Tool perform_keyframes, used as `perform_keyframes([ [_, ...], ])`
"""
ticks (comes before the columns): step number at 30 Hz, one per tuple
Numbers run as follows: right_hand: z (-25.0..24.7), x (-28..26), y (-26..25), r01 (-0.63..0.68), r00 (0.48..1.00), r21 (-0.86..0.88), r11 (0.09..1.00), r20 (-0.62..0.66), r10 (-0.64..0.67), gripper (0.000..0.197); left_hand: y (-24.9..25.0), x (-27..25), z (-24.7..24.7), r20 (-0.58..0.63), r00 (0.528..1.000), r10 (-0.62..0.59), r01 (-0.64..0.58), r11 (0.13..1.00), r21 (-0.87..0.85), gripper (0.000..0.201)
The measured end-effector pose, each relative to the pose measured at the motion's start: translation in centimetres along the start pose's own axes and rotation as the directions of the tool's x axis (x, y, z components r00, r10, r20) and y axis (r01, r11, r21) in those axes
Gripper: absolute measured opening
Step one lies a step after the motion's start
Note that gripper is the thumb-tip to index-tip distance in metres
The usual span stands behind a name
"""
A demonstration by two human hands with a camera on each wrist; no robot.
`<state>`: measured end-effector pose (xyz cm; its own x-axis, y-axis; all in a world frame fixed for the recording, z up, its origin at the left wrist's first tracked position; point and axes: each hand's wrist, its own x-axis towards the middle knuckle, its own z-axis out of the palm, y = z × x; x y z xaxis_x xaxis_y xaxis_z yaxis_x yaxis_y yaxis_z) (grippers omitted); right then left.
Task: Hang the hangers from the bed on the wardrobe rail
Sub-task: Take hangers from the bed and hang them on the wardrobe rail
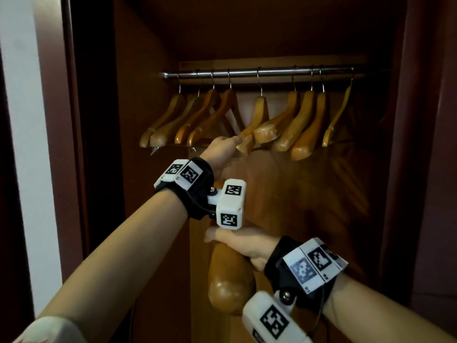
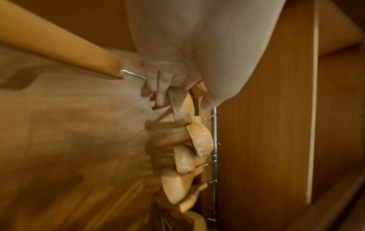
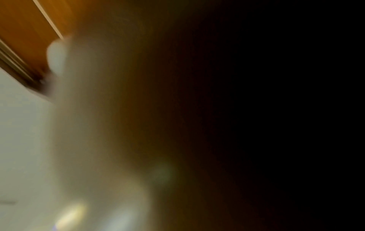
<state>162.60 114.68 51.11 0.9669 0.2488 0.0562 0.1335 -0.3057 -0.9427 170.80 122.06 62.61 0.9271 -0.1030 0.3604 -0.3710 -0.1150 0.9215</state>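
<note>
Left hand point(image 1: 222, 151) reaching up into wardrobe point(image 1: 148, 120), fingers point(image 2: 160, 87) pinching lower end of middle hanger point(image 1: 257, 117) hanging on rail point(image 1: 247, 73). Four wooden hangers point(image 1: 195, 117) hanging at 9 o'clock of it, four more point(image 1: 304, 120) at 3 o'clock. Right hand point(image 1: 244, 246) sitting at 6 o'clock, below left wrist, gripping loose hanger point(image 1: 228, 278), thick end pointing down. Right wrist view blurring out, mostly dark.
</note>
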Motion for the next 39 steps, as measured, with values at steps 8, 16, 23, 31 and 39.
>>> perform_keyframes([
  [8,-2.9,2.1,-1.1,0.115,0.984,-0.082,0.990,-0.128,-0.125,0.035,1.3,-1.1,1.4,0.364,0.930,0.053,-0.025,0.996,-0.081,0.045],
  [16,-6.6,3.9,-8.5,0.171,0.921,-0.081,0.982,-0.341,-0.189,0.058,2.3,-0.9,-2.2,0.160,0.980,0.117,-0.062,0.947,-0.314,0.037],
  [23,-8.4,5.8,-13.8,0.176,0.905,-0.083,0.981,-0.378,-0.194,0.035,0.7,0.5,-6.0,-0.018,1.000,-0.019,0.010,0.903,-0.430,0.029],
  [31,-9.3,8.4,-18.1,0.134,0.889,-0.310,0.941,-0.382,-0.252,0.067,-0.6,0.0,-7.4,0.007,0.998,-0.060,0.057,0.899,-0.435,0.028],
  [39,-10.2,11.1,-20.2,0.117,0.877,-0.411,0.904,-0.385,-0.288,0.039,-0.4,-0.1,-8.1,0.022,0.999,-0.040,0.045,0.888,-0.457,0.026],
])
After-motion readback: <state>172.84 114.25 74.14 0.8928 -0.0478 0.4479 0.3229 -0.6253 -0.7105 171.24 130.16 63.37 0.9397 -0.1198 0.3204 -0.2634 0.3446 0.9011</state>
